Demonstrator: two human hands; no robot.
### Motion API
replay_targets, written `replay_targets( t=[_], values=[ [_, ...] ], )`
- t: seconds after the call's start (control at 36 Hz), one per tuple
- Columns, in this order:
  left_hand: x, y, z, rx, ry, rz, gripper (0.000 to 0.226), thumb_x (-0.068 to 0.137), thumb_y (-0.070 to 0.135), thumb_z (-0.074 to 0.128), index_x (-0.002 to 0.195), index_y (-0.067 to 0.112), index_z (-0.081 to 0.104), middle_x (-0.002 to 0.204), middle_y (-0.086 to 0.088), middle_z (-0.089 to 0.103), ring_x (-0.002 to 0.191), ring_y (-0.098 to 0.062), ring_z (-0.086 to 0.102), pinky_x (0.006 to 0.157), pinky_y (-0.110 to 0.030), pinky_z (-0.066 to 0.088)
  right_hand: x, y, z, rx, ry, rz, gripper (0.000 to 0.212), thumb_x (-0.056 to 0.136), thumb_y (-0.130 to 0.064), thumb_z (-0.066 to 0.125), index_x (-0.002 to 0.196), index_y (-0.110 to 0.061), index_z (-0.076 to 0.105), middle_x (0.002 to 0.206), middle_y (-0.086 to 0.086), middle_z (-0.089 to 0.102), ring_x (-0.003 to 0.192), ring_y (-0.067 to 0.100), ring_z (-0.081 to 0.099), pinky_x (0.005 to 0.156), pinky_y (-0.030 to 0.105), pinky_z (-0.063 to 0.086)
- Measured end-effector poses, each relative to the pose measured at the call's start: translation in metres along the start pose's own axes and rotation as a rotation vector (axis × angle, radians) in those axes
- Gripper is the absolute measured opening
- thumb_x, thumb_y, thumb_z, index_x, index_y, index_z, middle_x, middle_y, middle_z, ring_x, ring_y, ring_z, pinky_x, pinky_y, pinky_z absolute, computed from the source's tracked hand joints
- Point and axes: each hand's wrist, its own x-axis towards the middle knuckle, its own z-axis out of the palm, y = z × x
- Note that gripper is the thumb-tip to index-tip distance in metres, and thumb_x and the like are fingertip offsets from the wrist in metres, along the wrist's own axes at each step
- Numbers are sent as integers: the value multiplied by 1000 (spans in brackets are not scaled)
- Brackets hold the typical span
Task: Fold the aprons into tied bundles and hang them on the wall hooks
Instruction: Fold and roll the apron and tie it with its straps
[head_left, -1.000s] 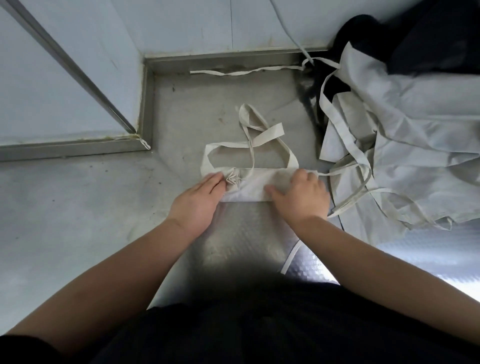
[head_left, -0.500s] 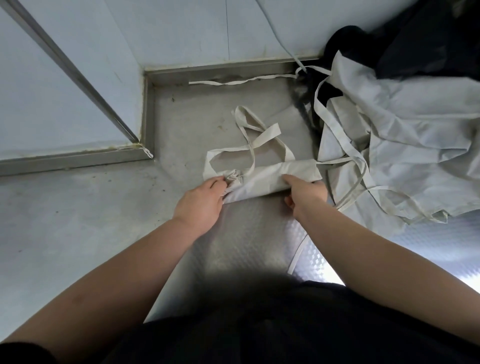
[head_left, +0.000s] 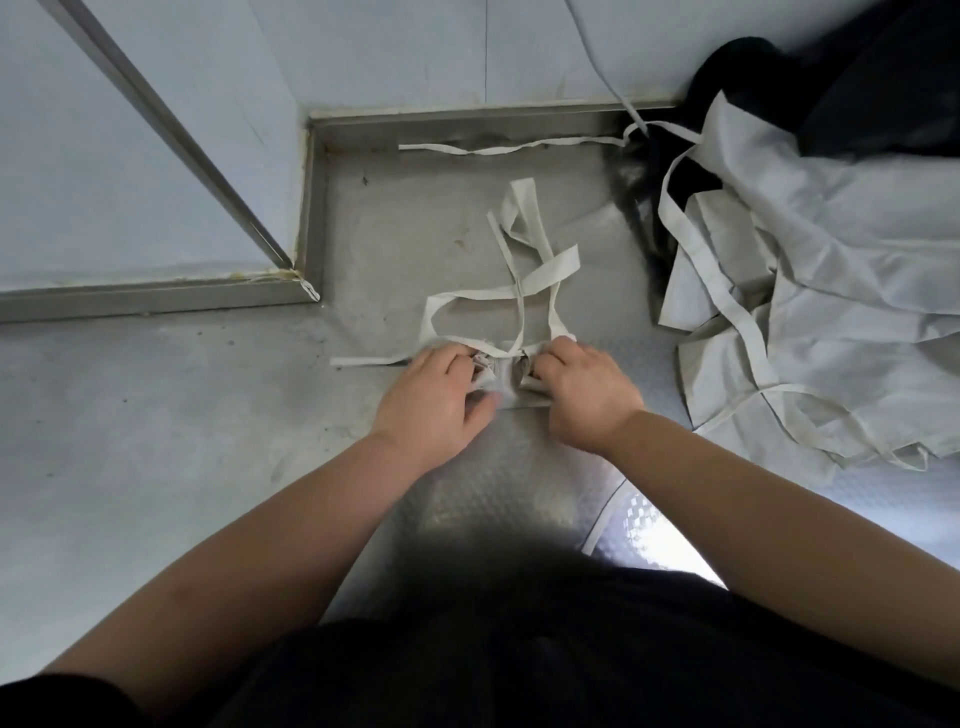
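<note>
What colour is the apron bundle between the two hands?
Plain off-white apron, best seen in the head view.

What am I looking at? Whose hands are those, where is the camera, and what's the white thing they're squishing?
There is no machine here, just a person working with bare hands. The camera sits on the person's head and looks down, so you see about what they see. The dark clothing at the bottom is their own body. They work on a grey metal counter. The left hand and the right hand each grip one end of a folded apron, squeezing it into a small bundle between them. Its long straps lie looped on the counter just beyond the hands. To the right is a crumpled pile of aprons that are not folded yet, with some dark cloth behind it.
</note>
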Motion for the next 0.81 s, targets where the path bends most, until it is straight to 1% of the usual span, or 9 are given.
replay_targets(
  t=[0.11,0.19,0.22,0.31,0.42,0.5,0.61,0.69,0.81],
  values=[
    [6,7,-3,-209,13,-205,39,83,41,54,87,3,58,89,-12,58,85,-30,55,75,-35,44,2,-4,-6,290,50,53,36,80,-44,46,91,-10,53,90,12,61,84,31,57,74,35,44],
    [12,16,-3,-299,-13,-267,39,82,32,67,109,5,57,103,-11,56,97,-28,53,86,-34,43,8,-3,-8,414,56,140,37,90,-33,55,119,-12,47,93,7,64,89,28,58,74,34,43],
    [14,18,-2,-313,-20,-273,39,83,31,66,113,7,57,107,-10,55,100,-26,52,89,-31,41,9,-2,-9,401,45,135,34,90,-28,55,120,-13,50,91,6,63,91,28,58,74,33,42],
    [17,23,2,-337,8,-300,31,86,24,62,113,7,63,110,-11,53,105,-24,52,90,-21,35,14,-3,-9,412,35,111,19,91,-21,52,103,-12,63,78,0,53,85,26,55,71,32,41],
    [25,23,5,-419,-6,-393,24,85,23,64,107,13,69,106,-6,54,103,-16,51,84,-14,31,16,2,-7,509,15,129,18,93,-20,50,92,-16,68,70,-8,53,77,15,49,67,27,35],
    [33,23,4,-522,10,-437,13,87,20,64,93,11,70,98,0,53,88,-13,53,78,-18,37,17,6,-7,558,-4,121,20,94,-22,51,92,-17,71,82,-1,62,80,13,52,71,26,38],
    [31,21,0,-718,17,-421,12,89,14,60,81,5,61,69,4,53,60,-2,45,60,-19,35,18,7,-7,582,-20,144,20,94,-27,53,86,-19,70,81,-3,61,80,12,54,72,24,39],
    [30,20,-1,-834,-31,-430,6,91,13,58,89,9,62,79,-5,65,71,-13,54,71,-27,42,19,7,-8,581,-30,153,20,94,-28,54,87,-19,71,79,-5,59,81,12,54,74,27,42],
    [29,19,-5,-938,-116,-433,19,86,11,65,90,29,63,84,9,67,78,-8,59,78,-21,45,18,5,-8,609,-47,165,23,93,-31,53,88,-19,72,80,-1,63,80,16,57,75,32,45]
  ],
)
